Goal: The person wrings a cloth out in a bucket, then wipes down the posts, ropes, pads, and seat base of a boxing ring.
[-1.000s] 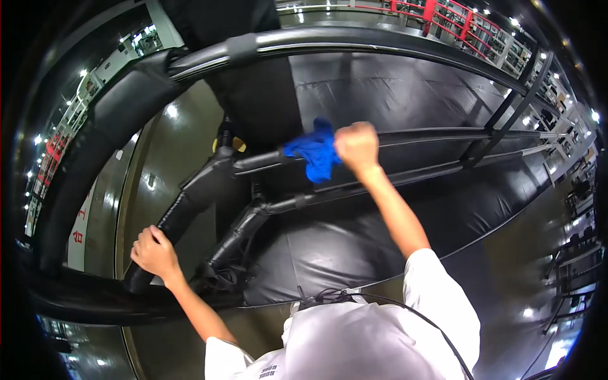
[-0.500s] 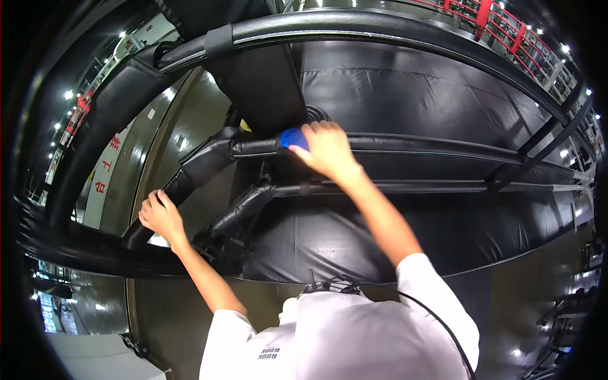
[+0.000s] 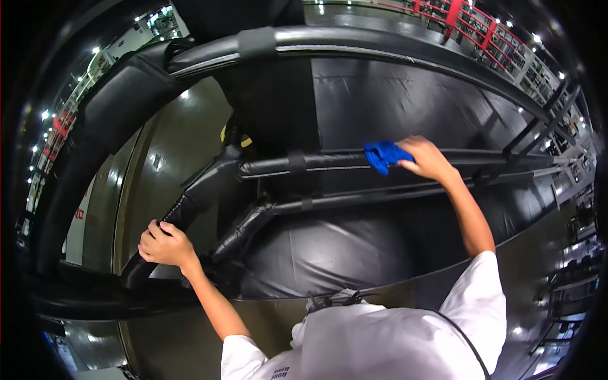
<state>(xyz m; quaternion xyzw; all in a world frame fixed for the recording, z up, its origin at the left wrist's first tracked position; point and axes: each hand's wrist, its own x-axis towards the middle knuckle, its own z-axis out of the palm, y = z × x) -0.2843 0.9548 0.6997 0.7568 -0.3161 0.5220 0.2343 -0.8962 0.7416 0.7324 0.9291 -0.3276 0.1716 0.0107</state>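
My right hand [image 3: 425,157] grips a bunched blue cloth [image 3: 385,156] against the black padded middle rail [image 3: 335,160], right of the rail's strap. Part of the cloth hangs out to the left of my fingers. On the left, my left hand [image 3: 164,243] is wrapped round a black padded corner post [image 3: 193,202], low on its sloping pad. The top rail [image 3: 367,39] curves above both hands, and a thinner lower rail [image 3: 335,201] runs beneath the middle one.
A black padded mat [image 3: 342,253] slopes below the rails, and a dark canvas floor [image 3: 405,95] lies behind them. Red ring ropes [image 3: 456,19] stand at the far upper right. A thick black pad [image 3: 133,88] bounds the left side. A black cable crosses my shirt.
My right hand has slid to the right along the middle rail with the blue cloth, which now shows more. My left hand stays on the corner post while the view has shifted.
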